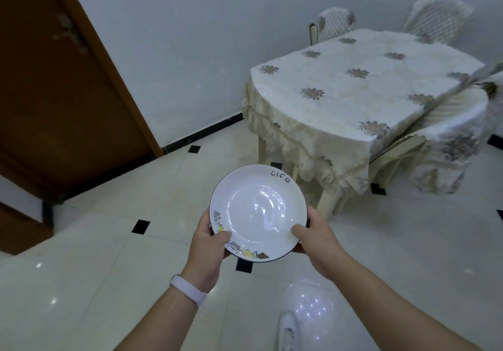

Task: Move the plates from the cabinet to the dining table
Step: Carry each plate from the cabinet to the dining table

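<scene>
Low at centre frame, left hand (209,241) and right hand (315,237) grasp the plate (258,211) by opposite rims, thumbs on top, likely for level carrying toward the dining table (362,83) at upper right.

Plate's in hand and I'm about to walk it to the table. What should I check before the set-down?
1. Grip: ok. The left hand and right hand both hold the plate, thumbs on its rim.
2. Plate face up: ok.
3. Plate over the dining table: not ok. It is over the floor, short of the table.
4. Landing spot: ok. The visible cloth bears no dishes.
5. Floor ahead: ok. No obstacle shows.
6. Chair at the table's right side: ok. The near left corner is unblocked.
</scene>
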